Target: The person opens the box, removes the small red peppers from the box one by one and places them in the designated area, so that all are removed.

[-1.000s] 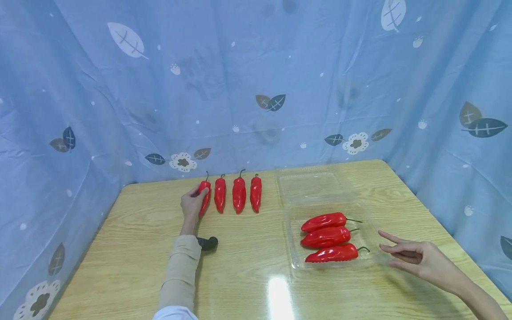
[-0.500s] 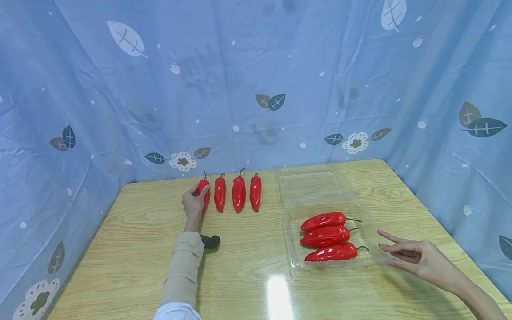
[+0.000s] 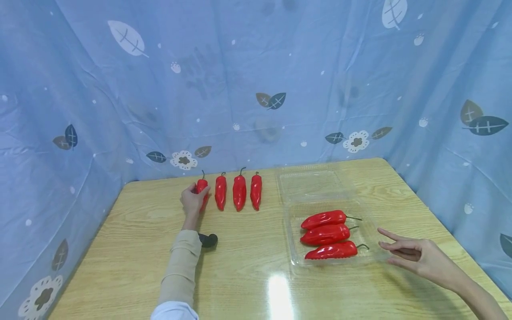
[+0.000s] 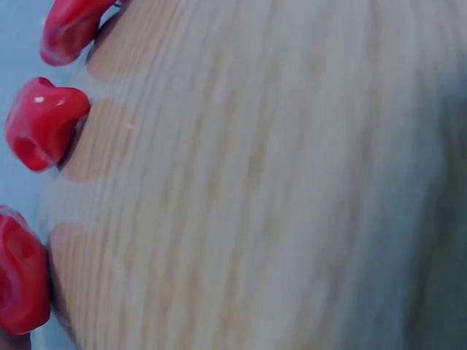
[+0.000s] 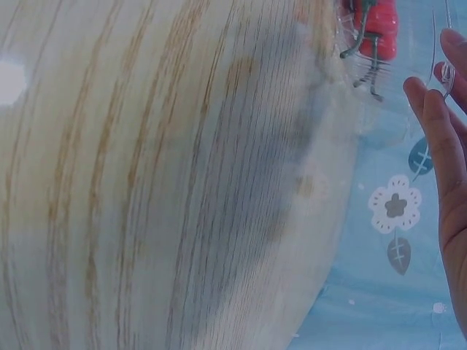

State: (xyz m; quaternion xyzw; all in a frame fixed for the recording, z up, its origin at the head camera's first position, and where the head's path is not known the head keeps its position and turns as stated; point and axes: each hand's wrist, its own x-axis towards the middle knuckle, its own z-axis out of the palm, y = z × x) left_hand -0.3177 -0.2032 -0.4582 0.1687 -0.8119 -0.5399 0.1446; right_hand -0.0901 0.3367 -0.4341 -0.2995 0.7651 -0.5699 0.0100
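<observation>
In the head view my left hand (image 3: 193, 199) grips a red chili pepper (image 3: 202, 186) at the left end of a row, thumb on its right side and fingers at its left. Beside it lie three more red peppers, stems to the back; the middle pepper (image 3: 239, 193) is the longest. A clear plastic clamshell box (image 3: 294, 253) lies with its lid (image 3: 310, 183) folded back. Three red peppers (image 3: 326, 234) lie side by side in it, stems to the right. My right hand (image 3: 424, 260) is at the box's right edge, fingers extended; whether they touch the rim is unclear.
A wooden table (image 3: 240, 275) carries everything. A blue leaf-patterned curtain (image 3: 248, 80) encloses its back and sides. A black rounded piece (image 3: 209, 240) sticks out beside my left wrist. Light glares on the table's front (image 3: 279, 293).
My left hand and the pepper in it have shifted slightly left, away from the other peppers. My right hand and the box have stayed in place.
</observation>
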